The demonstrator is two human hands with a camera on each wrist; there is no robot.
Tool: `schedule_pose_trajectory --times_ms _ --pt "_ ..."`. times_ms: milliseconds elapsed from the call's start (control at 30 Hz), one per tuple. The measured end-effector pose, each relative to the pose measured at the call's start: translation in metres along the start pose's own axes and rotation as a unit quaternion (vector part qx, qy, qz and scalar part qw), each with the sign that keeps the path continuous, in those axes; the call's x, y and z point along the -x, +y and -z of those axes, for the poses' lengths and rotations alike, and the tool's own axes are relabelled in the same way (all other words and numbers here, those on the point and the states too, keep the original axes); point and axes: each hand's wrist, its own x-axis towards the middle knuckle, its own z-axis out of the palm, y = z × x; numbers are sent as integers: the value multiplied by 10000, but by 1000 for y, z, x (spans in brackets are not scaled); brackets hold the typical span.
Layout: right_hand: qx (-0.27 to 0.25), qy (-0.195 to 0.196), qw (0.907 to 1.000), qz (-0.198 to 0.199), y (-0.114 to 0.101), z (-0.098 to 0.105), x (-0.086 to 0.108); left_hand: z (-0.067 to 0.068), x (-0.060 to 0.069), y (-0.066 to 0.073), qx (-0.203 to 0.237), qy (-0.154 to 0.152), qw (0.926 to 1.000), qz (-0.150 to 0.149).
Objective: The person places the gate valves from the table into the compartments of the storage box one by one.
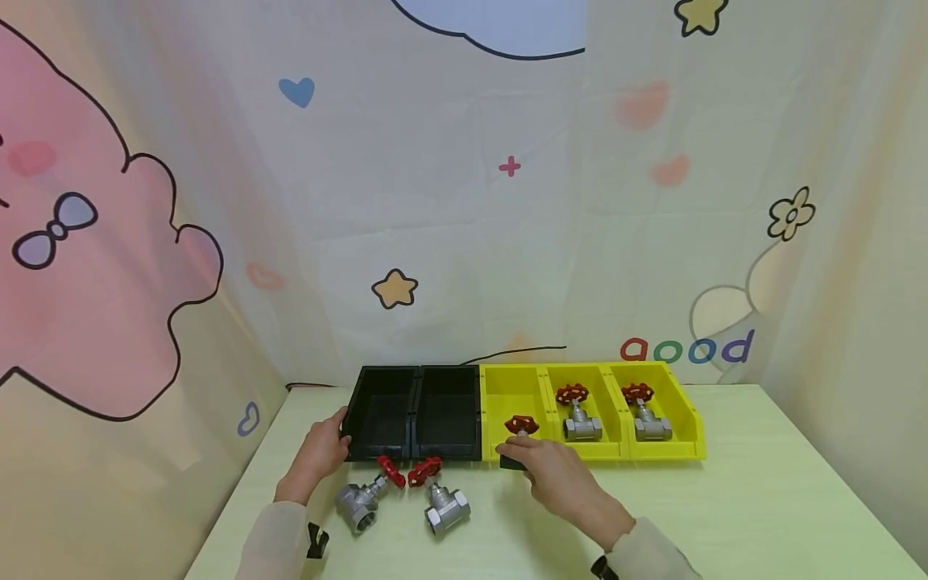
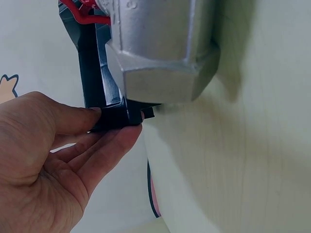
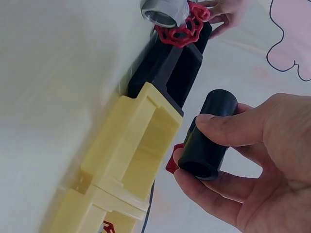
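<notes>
My right hand grips a valve with a black tubular body between thumb and fingers. Its red handwheel points up, in front of the left yellow bin. At the far left, my left hand pinches the front corner of the outer black bin between thumb and fingers. Close to that hand, a grey metal valve with a red handwheel lies on the table. A second such valve lies to its right, in front of the inner black bin.
Two more yellow bins stand to the right in the same row. The middle one holds a grey valve, and the right one holds another valve. A patterned curtain hangs behind the pale table.
</notes>
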Motion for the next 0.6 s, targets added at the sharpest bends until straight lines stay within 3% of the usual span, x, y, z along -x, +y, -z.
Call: schedule_pose_trajectory --times_ms 267,600 --pt "85 160 9998 0 6 2 -10 -1 0 -1 9 -9 10000 4" --pt "470 138 9982 -353 14 1 -24 0 -1 0 52 -42 10000 55"
